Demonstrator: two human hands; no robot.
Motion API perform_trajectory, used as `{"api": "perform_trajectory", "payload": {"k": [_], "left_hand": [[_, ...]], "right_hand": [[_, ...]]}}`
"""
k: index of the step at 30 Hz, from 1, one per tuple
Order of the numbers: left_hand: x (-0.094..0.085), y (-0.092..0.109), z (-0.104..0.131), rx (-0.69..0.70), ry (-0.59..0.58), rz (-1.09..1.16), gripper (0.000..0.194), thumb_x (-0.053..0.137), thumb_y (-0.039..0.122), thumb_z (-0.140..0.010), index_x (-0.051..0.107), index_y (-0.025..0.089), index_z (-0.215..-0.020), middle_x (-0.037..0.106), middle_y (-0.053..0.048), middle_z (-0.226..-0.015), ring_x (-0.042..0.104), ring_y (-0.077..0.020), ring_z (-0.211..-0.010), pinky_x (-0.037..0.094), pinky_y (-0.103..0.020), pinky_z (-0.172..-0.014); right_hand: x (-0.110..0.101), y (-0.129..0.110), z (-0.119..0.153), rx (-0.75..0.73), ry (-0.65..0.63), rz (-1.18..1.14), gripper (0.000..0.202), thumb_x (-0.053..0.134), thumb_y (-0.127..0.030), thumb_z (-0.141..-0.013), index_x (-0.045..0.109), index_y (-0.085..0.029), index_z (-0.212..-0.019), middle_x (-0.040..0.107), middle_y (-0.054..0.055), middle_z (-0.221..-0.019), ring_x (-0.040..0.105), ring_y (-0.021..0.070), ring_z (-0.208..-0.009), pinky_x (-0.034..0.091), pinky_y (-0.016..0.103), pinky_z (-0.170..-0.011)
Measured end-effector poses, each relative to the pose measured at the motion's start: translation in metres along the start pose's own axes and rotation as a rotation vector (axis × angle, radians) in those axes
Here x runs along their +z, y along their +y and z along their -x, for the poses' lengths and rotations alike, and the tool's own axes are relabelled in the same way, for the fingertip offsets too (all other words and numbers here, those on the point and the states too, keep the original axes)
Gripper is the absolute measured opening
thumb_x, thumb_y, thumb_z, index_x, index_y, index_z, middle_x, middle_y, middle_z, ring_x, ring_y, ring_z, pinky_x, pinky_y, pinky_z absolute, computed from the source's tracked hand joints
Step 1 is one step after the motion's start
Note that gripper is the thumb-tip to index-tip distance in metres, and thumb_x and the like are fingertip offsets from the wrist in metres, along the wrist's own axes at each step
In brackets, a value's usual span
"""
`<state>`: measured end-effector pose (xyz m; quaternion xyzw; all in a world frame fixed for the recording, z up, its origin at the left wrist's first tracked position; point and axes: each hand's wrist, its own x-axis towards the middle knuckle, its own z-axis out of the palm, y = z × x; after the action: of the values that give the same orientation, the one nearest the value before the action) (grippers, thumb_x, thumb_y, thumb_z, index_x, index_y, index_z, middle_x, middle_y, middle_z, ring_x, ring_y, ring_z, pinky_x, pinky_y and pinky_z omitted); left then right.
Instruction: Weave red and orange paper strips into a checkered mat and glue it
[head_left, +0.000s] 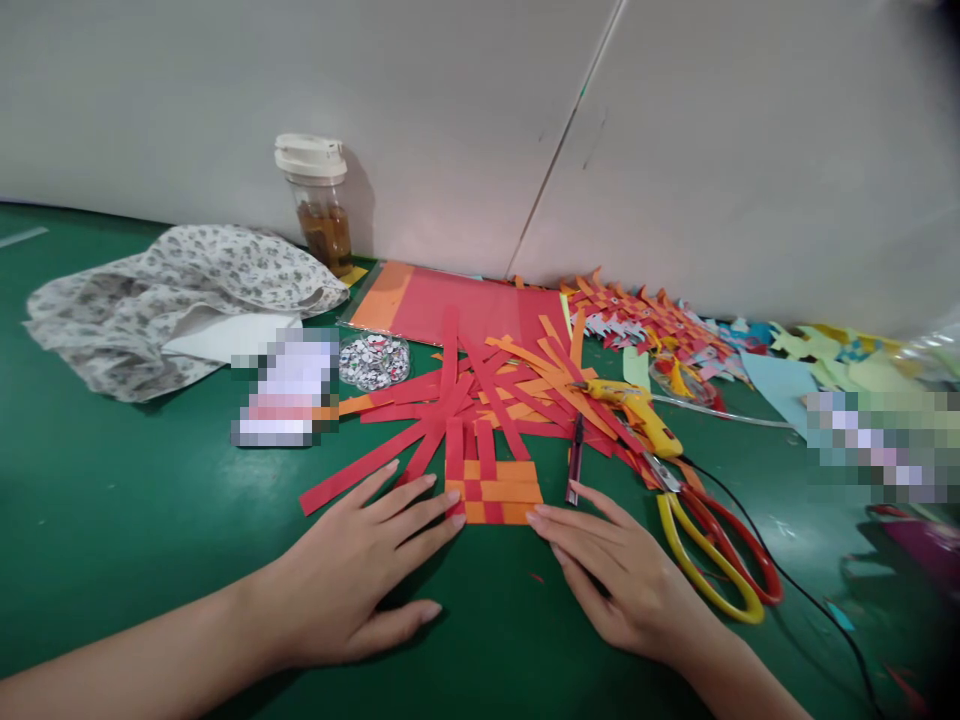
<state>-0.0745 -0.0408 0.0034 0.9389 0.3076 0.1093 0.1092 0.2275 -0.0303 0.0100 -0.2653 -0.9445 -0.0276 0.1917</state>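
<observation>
A small woven piece of red and orange paper strips (506,491) lies flat on the green table (480,640). My left hand (375,560) is open, fingers spread, with two fingertips on the piece's left edge. At its lower right corner rest fingertips of my right hand (611,570), also open, its fingers loosely extended. One right fingertip reaches the lower end of a dark pen-like tool (576,460). Loose red strips (367,465) fan out behind the weave, some close to my left fingers.
Scissors with yellow and red handles (712,555) and a yellow glue gun (637,410) with a black cord lie at right. Behind are packaged paper (465,305), a bag of googly eyes (373,360) and a lidded cup (319,210). Patterned cloth (187,290) lies left.
</observation>
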Motion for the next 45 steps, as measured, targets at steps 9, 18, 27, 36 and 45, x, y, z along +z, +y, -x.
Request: {"api": "perform_trajectory", "payload": {"k": [9, 18, 27, 36, 45], "left_hand": [[0.002, -0.002, 0.0, -0.001, -0.006, 0.019, 0.06, 0.041, 0.047, -0.089, 0.027, 0.025, -0.143, 0.043, -0.003, -0.142, 0.034, -0.0271, -0.133, 0.021, -0.046, -0.111], [0.004, -0.002, 0.001, 0.01, 0.021, 0.045, 0.06, 0.042, 0.047, -0.089, 0.026, 0.026, -0.143, 0.041, -0.004, -0.144, 0.036, -0.0266, -0.132, 0.021, -0.046, -0.111], [0.005, -0.002, 0.001, 0.006, 0.032, 0.039, 0.061, 0.041, 0.048, -0.089, 0.027, 0.024, -0.143, 0.04, -0.004, -0.144, 0.035, -0.0268, -0.132, 0.021, -0.046, -0.111], [0.004, -0.002, 0.001, 0.008, 0.03, 0.026, 0.06, 0.043, 0.048, -0.088, 0.03, 0.024, -0.142, 0.041, -0.004, -0.143, 0.037, -0.0271, -0.131, 0.018, -0.047, -0.112], [0.004, -0.002, 0.001, 0.006, 0.008, 0.041, 0.062, 0.046, 0.045, -0.086, 0.029, 0.024, -0.142, 0.04, -0.004, -0.144, 0.035, -0.0281, -0.132, 0.015, -0.047, -0.112]], "right_hand": [[0.002, 0.001, -0.004, -0.053, 0.049, 0.067, 0.025, 0.051, -0.005, -0.083, 0.059, -0.012, -0.106, 0.072, 0.009, -0.097, 0.067, 0.0175, -0.095, 0.045, 0.043, -0.101], [0.001, 0.001, -0.022, -0.258, 0.002, 0.276, 0.019, 0.042, -0.011, -0.089, 0.06, -0.015, -0.085, 0.072, 0.013, -0.088, 0.067, 0.0208, -0.09, 0.05, 0.045, -0.094], [0.001, 0.0, -0.03, -0.282, 0.016, 0.418, 0.028, 0.035, -0.011, -0.091, 0.061, -0.017, -0.084, 0.071, 0.007, -0.081, 0.066, 0.0182, -0.081, 0.046, 0.045, -0.097], [0.004, 0.001, -0.015, -0.309, 0.055, 0.426, 0.024, 0.04, -0.012, -0.09, 0.063, -0.013, -0.083, 0.072, 0.012, -0.087, 0.066, 0.0221, -0.089, 0.053, 0.044, -0.091], [0.002, 0.003, -0.015, -0.337, 0.025, 0.407, 0.023, 0.043, -0.016, -0.091, 0.061, -0.015, -0.078, 0.073, 0.011, -0.084, 0.067, 0.0209, -0.086, 0.054, 0.042, -0.086]]}}
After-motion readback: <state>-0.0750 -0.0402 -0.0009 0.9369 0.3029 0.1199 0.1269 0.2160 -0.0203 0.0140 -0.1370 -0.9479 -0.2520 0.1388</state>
